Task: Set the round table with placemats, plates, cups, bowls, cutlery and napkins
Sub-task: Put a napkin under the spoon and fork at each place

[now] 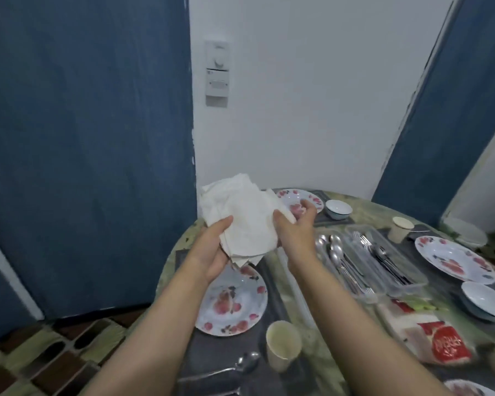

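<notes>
table rim under hands, wall close behind | left hand cups napkins, thumb over | right hand pinches stack's right edge

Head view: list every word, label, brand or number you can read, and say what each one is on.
Nothing can be read for certain.
Red and white packet on the table: white characters on its red panel, too blurred to read.
Wall control panel with a dial: small markings, too small to read.
Plates, cups and cutlery tray: no text visible.
</notes>
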